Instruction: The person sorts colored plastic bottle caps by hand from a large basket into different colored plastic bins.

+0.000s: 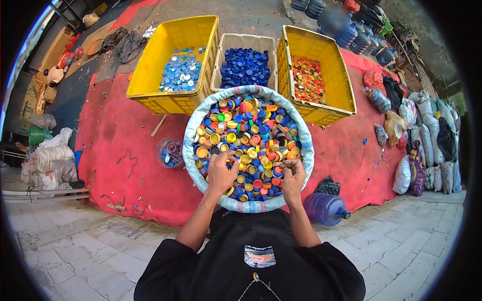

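A round sack with a rolled pale-blue rim [192, 131] stands right in front of me, filled with mixed bottle caps [244, 142] in blue, yellow, gold, orange, red and green. Over the near left part of the caps is my left hand [222, 171], its fingers curled together; whatever they may pinch is too small to make out. My right hand [293, 178] is at the near right part of the pile, thumb and fingers closed at a gold-coloured bottle cap [277, 163].
Beyond the sack stand a yellow crate [145, 94] with light-blue and white caps, a whitish crate [273, 45] with dark-blue caps, and another yellow crate [346, 95] with orange-red caps. A water jug [325, 208] lies right; a small clear container [169, 153] sits left. Filled bags [427, 130] line the right.
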`<act>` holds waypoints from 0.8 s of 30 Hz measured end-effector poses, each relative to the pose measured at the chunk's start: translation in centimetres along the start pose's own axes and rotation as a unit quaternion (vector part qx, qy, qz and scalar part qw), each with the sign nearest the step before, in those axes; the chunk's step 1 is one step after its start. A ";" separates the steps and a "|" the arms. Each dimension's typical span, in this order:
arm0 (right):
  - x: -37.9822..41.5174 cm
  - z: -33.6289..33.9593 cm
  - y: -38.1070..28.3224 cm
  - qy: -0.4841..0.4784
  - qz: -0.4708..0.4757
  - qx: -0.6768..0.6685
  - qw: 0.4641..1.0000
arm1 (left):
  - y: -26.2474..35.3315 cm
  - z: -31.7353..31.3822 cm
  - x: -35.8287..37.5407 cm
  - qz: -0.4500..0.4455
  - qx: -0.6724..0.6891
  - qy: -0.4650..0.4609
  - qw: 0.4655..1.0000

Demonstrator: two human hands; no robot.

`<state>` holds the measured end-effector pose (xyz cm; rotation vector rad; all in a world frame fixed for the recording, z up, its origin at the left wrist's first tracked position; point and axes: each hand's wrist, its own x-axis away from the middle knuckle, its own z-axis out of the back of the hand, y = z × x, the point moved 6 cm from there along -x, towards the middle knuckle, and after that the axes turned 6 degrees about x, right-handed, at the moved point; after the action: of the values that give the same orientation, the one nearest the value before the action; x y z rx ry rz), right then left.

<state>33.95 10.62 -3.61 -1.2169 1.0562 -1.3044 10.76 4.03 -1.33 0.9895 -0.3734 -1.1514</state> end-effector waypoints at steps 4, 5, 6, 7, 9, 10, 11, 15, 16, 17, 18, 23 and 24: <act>-0.5 0.7 -1.4 -0.015 0.021 0.005 1.000 | 1.3 -3.4 0.1 0.018 -0.064 -0.012 0.998; -0.4 1.0 -1.6 -0.017 0.023 0.009 1.000 | 0.8 -4.5 0.0 0.029 -0.055 -0.019 0.998; -0.3 1.3 -1.7 -0.020 0.025 0.012 0.999 | 0.9 -5.0 0.0 0.022 -0.079 -0.011 0.997; -0.2 1.6 -1.7 -0.021 0.032 0.017 0.999 | 0.9 -5.4 -0.1 0.016 -0.103 -0.001 0.995; 0.4 2.2 -1.7 -0.024 0.025 0.027 0.999 | 0.9 -6.1 -0.2 0.023 -0.130 0.013 0.991; 0.8 2.5 -1.7 -0.026 0.020 0.033 0.999 | 0.9 -6.4 -0.1 0.030 -0.150 0.009 0.988; 1.2 2.8 -1.7 -0.027 0.016 0.037 0.999 | 0.8 -6.6 -0.1 0.037 -0.170 0.007 0.985; 2.0 3.5 -0.4 -0.030 0.031 0.061 0.997 | 0.7 -7.1 -0.4 0.063 -0.191 0.004 0.979; 2.1 3.6 0.0 -0.025 0.041 0.064 0.997 | 0.6 -7.3 -0.4 0.071 -0.189 0.001 0.979; 2.2 3.7 0.2 -0.021 0.051 0.068 0.996 | 0.6 -7.4 -0.4 0.078 -0.188 0.001 0.979; 2.2 3.7 0.3 -0.025 0.050 0.071 0.996 | 0.6 -7.5 -0.4 0.084 -0.187 0.001 0.979; 2.0 3.2 -0.2 -0.039 0.050 0.099 0.993 | 0.2 -7.7 -0.2 0.090 -0.164 0.008 0.982; 2.0 3.0 -0.1 -0.043 0.050 0.096 0.993 | 0.1 -7.6 -0.2 0.092 -0.158 0.009 0.983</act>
<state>37.00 8.81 -2.99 -1.0540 0.8972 -1.2355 16.08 7.67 -5.33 0.6723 -0.2509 -0.9959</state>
